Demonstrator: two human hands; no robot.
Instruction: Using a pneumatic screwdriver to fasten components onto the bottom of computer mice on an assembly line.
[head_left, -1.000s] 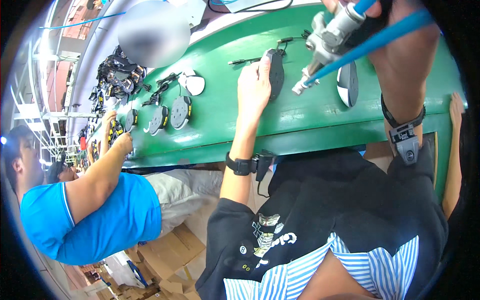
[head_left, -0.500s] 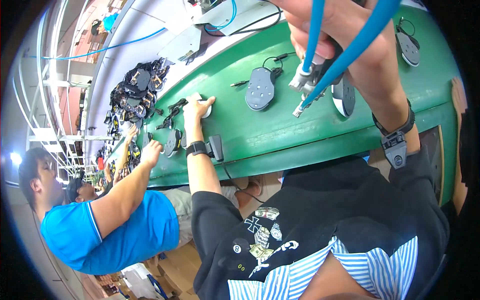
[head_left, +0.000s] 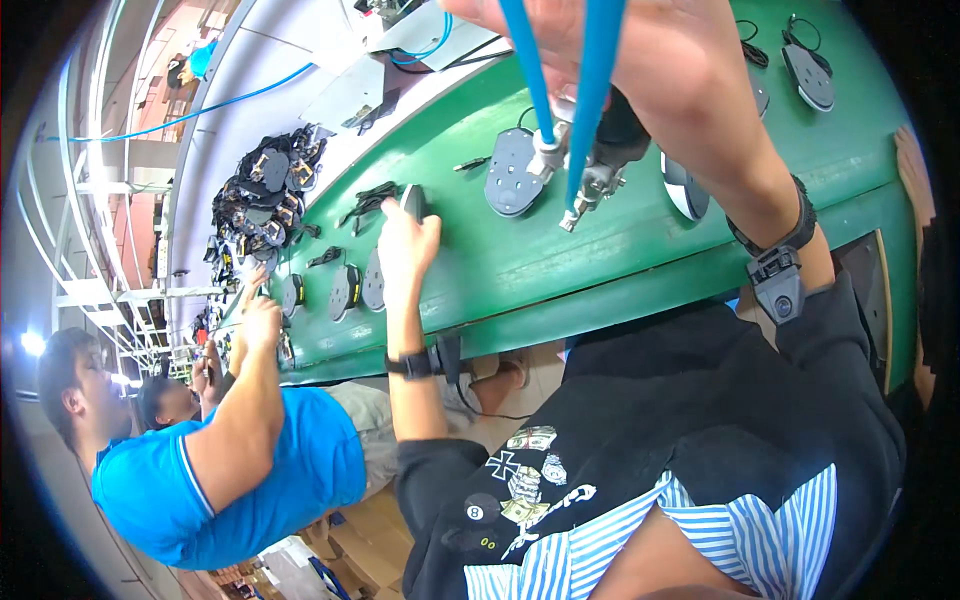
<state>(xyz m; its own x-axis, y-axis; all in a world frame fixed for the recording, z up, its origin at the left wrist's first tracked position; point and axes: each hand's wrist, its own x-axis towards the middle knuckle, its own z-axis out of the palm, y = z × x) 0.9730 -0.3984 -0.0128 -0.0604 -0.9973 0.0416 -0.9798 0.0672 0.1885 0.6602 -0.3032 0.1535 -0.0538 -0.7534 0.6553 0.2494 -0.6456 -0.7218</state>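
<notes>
On the green worktop, my left hand (head_left: 408,250) has its fingers closed around a computer mouse (head_left: 413,202), which is tilted on edge with its dark side showing. My right hand (head_left: 650,60) is raised near the top of the view, wrapped round a dark hand tool with metal fittings (head_left: 600,178). Blue air hoses (head_left: 590,90) run from it toward the camera. Below the tool a mouse (head_left: 514,172) lies with its grey underside up. Another mouse with a white side (head_left: 684,187) is partly covered by my right forearm.
More upturned mice (head_left: 345,292) lie to the left and one mouse (head_left: 808,78) at the far right. A heap of cabled mice (head_left: 265,190) sits on the white ledge. A co-worker in a blue shirt (head_left: 235,480) is at the left; another person's hand (head_left: 912,180) rests at the right edge.
My right hand and tool have moved left, over the upturned mouse. My left hand has turned, and its mouse now stands tilted. The co-worker's arm has drawn back.
</notes>
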